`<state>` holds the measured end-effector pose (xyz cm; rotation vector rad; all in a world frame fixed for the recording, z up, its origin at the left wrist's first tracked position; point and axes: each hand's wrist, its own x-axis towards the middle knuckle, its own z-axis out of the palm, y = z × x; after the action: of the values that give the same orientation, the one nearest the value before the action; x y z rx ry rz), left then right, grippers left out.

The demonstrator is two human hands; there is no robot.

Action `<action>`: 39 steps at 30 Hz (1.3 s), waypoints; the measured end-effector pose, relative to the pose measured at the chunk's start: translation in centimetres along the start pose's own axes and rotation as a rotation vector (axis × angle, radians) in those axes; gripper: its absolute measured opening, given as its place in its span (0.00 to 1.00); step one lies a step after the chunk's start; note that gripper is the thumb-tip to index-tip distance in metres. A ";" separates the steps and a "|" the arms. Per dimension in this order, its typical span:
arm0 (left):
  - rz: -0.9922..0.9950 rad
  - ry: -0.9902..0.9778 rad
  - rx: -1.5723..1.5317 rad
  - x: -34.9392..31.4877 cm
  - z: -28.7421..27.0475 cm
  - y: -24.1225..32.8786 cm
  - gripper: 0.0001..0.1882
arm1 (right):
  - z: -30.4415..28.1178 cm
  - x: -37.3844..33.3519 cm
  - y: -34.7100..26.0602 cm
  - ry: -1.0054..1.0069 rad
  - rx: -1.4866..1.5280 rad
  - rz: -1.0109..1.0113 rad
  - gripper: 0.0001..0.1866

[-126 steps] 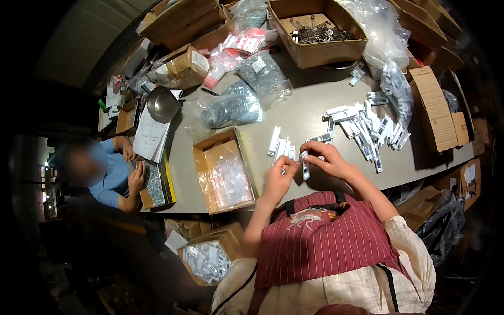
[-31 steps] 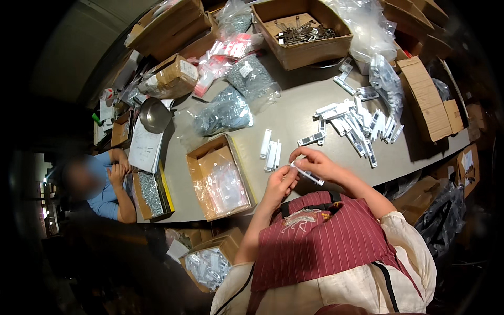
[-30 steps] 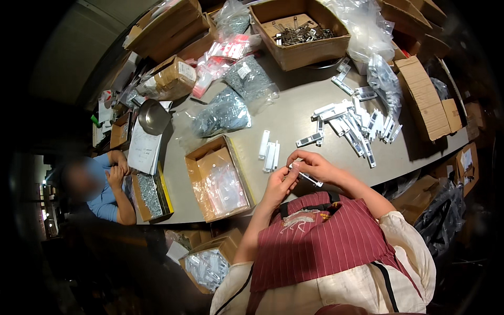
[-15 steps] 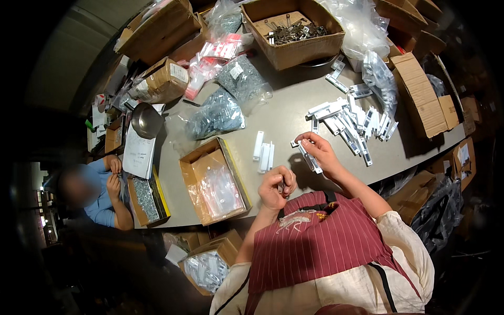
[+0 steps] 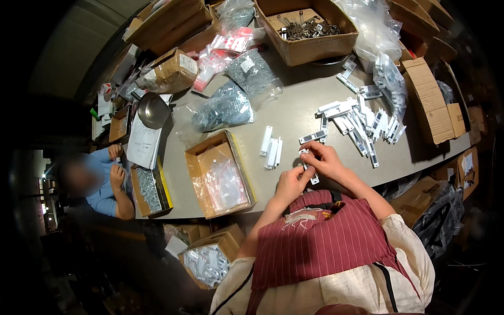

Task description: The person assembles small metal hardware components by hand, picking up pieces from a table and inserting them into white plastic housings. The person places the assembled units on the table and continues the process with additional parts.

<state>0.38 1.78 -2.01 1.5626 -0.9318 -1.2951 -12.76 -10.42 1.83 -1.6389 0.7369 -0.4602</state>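
Note:
Close in front of my apron, both hands meet at a narrow white plastic piece (image 5: 314,179) with holes in it. My right hand (image 5: 327,163) is closed around its upper part, thumb and forefinger pinching it. My left hand (image 5: 292,185) is closed too, its fingertips against the piece's side; whatever else lies in those fingers is hidden. Just beyond the right hand lies a white piece with a dark inset (image 5: 313,137). A small group of plain white pieces (image 5: 272,152) rests left of the hands. A loose pile of similar white pieces (image 5: 362,119) spreads to the right.
An open carton with clear plastic bags (image 5: 219,176) stands left of my hands. Bags of small metal parts (image 5: 223,107) lie behind it. A carton of metal pieces (image 5: 310,47) is at the back. Across the left end, a co-worker's hands (image 5: 116,173) are near a screw box (image 5: 148,189).
My left hand has moved up and right to meet the white piece in my right hand. The right hand has turned the piece and drawn slightly nearer. The whole view has shifted a little.

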 end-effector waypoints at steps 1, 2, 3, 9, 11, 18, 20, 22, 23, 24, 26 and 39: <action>0.045 0.033 0.034 0.1 0.0 -0.1 0.24 | 0.0 0.0 -0.1 -0.006 -0.021 -0.008 0.12; 0.053 0.033 -0.014 0.1 0.2 -0.3 0.24 | 0.0 0.0 -0.2 -0.026 -0.016 -0.002 0.12; 0.047 0.040 -0.066 0.1 0.3 -0.4 0.24 | -0.1 0.1 -0.9 -0.046 -0.014 0.004 0.13; 0.017 0.017 -0.609 -0.9 0.0 0.3 0.23 | 0.6 0.4 1.5 -0.019 0.242 0.068 0.17; 0.087 0.039 -0.726 -1.1 -0.5 1.6 0.22 | -0.3 1.0 2.7 0.142 0.216 0.051 0.17; -0.085 0.487 -0.380 -0.9 -6.2 0.5 0.11 | -9.1 0.6 -0.6 0.810 -0.618 -0.116 0.23; 0.022 0.642 0.042 -0.5 -6.4 -0.5 0.16 | -8.7 0.8 -0.1 0.820 -0.643 -0.228 0.25; 0.025 0.665 0.444 -0.3 -5.9 -0.2 0.20 | -7.7 0.7 0.3 0.766 -0.577 -0.292 0.28; -0.026 0.624 0.629 -0.3 -5.5 0.4 0.22 | -6.6 0.8 1.2 0.750 -0.621 -0.299 0.29; -0.078 0.586 0.817 -0.3 -5.4 0.9 0.23 | -5.0 1.0 0.4 0.663 -0.578 -0.330 0.28; -0.128 0.488 0.802 -0.1 -5.2 1.5 0.25 | -2.3 1.0 0.0 0.393 -0.315 -0.150 0.24; -0.159 0.320 0.412 -0.3 -3.7 0.2 0.25 | 1.7 4.3 3.4 -0.113 -0.373 0.012 0.31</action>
<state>3.94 2.60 -1.45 2.1273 -0.9184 -0.9509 -9.24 -12.39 -2.23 -1.9883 0.7799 -0.2260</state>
